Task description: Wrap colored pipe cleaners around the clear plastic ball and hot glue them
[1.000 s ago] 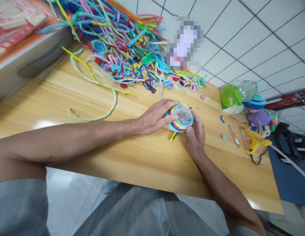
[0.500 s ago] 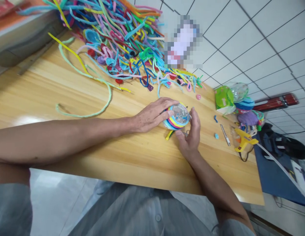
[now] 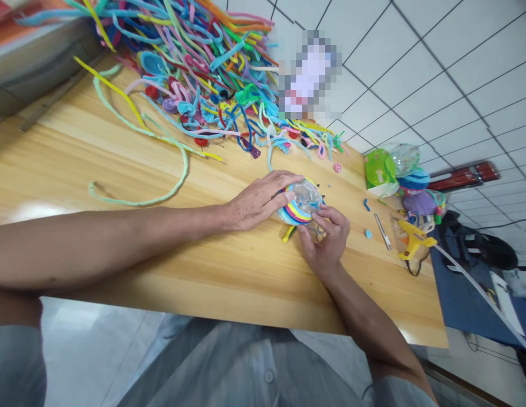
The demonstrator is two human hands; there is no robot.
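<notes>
A clear, round plastic cup wrapped in rings of blue, yellow, pink and white pipe cleaner (image 3: 297, 215) sits tilted between my hands, its see-through face towards me. My left hand (image 3: 263, 199) wraps its left side, thumb lying along the near edge of the clear face. At the lower right, my right hand (image 3: 327, 237) pinches the wrapped rim between thumb and fingers. A yellow-and-black tool end (image 3: 288, 233) pokes out beneath the cup. Thin metal loops, partly hidden, show beside my right fingers.
A big heap of coloured pipe cleaners (image 3: 212, 62) covers the far left. Long green pipe cleaner (image 3: 184, 169) curls nearer me. To the right lie a craft knife (image 3: 382, 232), a yellow glue gun (image 3: 415, 240) and a green package (image 3: 379, 171). A pixelated patch hides something at the back.
My right fingers have come down from the cup's right side and curled in at its lower-right rim. My left hand keeps its hold. The whole view has shifted slightly.
</notes>
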